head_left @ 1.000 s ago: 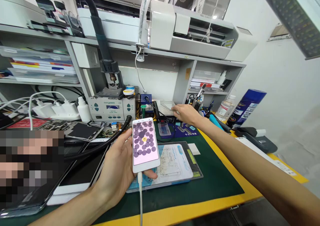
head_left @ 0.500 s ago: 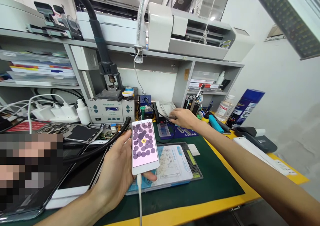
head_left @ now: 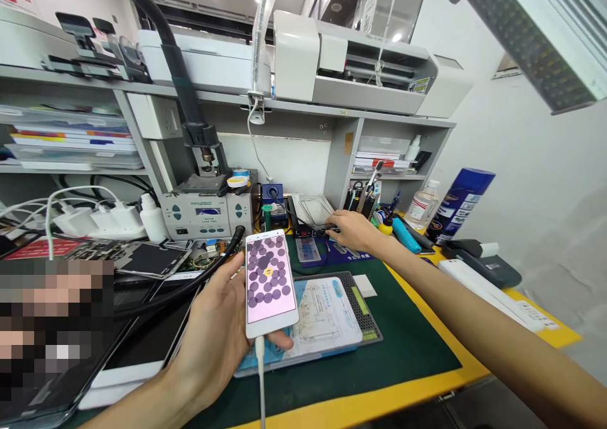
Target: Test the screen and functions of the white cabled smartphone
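My left hand (head_left: pixel 215 312) is closed around a white smartphone (head_left: pixel 270 283), held upright and facing me. Its lit pink screen shows many dark purple dots and a small yellow mark. A white charging cable (head_left: pixel 260 372) plugs into the phone's bottom edge. My right hand (head_left: pixel 353 232) reaches to the back of the bench, fingers curled at the right front corner of a flat black device with a pale top plate (head_left: pixel 310 211). Something dark shows at the fingertips, where a thin black cord (head_left: pixel 296 217) leads; what it is I cannot make out.
Under the phone lies a blue-and-white printed case (head_left: pixel 327 312) on a dark perforated mat (head_left: pixel 367 315). Left are a rework station (head_left: pixel 208 214), a black hose (head_left: pixel 190 296) and dark panels. Pens, a clear bottle (head_left: pixel 422 205) and a blue spray can (head_left: pixel 459 205) stand right.
The view has shifted slightly, moving everything a little left. The left hand still holds the phone, and the right hand stays at the black device's corner.
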`<state>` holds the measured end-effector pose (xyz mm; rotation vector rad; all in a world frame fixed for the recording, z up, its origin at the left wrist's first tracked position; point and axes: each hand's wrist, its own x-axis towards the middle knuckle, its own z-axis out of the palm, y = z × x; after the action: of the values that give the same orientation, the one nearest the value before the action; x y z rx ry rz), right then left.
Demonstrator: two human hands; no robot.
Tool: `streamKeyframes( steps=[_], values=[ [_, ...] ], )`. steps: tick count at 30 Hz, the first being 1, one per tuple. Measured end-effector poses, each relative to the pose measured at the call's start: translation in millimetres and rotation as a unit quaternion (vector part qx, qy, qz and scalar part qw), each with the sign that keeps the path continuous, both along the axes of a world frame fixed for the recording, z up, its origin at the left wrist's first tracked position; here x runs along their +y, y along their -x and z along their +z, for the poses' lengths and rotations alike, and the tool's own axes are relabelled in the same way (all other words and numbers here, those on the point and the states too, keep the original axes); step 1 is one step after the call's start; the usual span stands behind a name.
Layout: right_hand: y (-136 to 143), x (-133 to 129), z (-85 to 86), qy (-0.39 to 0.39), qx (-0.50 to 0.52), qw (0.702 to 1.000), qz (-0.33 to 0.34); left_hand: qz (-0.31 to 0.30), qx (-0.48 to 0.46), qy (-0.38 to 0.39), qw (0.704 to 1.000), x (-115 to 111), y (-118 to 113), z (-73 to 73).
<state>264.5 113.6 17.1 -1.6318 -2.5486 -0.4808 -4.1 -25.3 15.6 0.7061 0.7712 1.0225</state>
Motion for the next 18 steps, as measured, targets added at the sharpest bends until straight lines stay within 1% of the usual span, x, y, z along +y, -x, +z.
streamKeyframes(
  steps=[5,10,13,18],
  values=[
    [1.7,-0.1,-1.9,-0.009,-0.006,1.000,-0.002,-0.002,0.019,0.006,1.000,-1.1,0.8,0.7],
    [8.1,2.0,-6.1,-0.034,-0.013,0.999,-0.003,0.005,0.006,0.005,1.000,-1.6,-1.4,3.1],
    [14.1,6.6,-10.9,-0.042,-0.016,0.999,0.002,0.006,0.009,0.013,1.000,-1.7,-3.0,4.3],
    [18.4,17.7,-21.3,-0.053,-0.001,0.999,0.004,0.004,0.008,0.003,1.000,-2.0,-2.4,2.9]
  ],
)
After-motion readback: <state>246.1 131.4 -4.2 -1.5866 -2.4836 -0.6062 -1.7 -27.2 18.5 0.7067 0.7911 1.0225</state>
